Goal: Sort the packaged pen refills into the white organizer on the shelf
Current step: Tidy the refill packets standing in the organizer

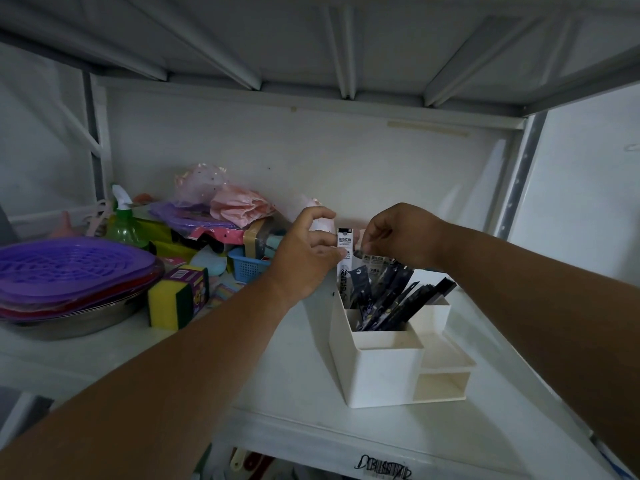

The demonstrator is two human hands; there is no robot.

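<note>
A white organizer [377, 372] stands on the white shelf [298, 403], right of centre. Several dark packaged pen refills [391, 299] lean in its tall back compartment. My left hand [306, 252] pinches an upright white refill pack [345, 244] just above the organizer's back left corner. My right hand [401, 233] hovers over the compartment, its fingers curled round the tops of a few refill packs [372, 261] that stand in it.
To the left on the shelf lie a yellow-green sponge pack [178, 296], purple lids [69, 271] over a metal bowl, a green spray bottle [124, 223], a small blue basket [247, 265] and pink bags [239, 206]. Another shelf hangs close overhead.
</note>
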